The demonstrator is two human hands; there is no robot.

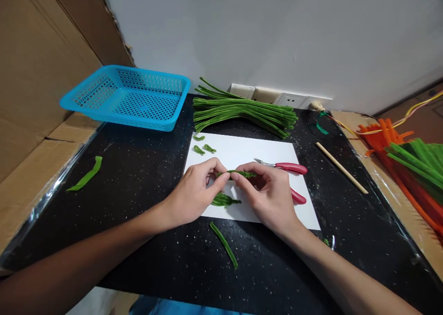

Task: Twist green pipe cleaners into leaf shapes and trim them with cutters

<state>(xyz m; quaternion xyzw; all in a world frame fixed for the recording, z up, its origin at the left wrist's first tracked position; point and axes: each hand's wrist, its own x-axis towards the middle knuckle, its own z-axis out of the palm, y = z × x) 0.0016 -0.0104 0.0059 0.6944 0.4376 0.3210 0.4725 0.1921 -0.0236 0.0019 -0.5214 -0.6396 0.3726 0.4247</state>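
Observation:
Between my two hands I pinch a short green pipe cleaner [246, 173] over the white sheet [238, 144]. My left hand [199, 190] grips one end with thumb and index finger, and my right hand [272, 192] holds the other, fingertips nearly touching. Under them lies a cluster of green fuzzy pieces [223, 199], partly hidden by my left hand. Red-handled pliers [292, 168] rest on the sheet behind my right hand, which covers part of them. Three small bent green pieces [209, 148] sit at the sheet's far left corner. A loose green pipe cleaner [224, 245] lies nearer me.
A blue basket [145, 121] stands back left. Behind the sheet lies a bundle of green pipe cleaners [242, 112], near wall sockets [290, 99]. A wooden stick [341, 167] and orange and green bundles [418, 162] are right. A green strip [86, 175] lies left on the black table [155, 259].

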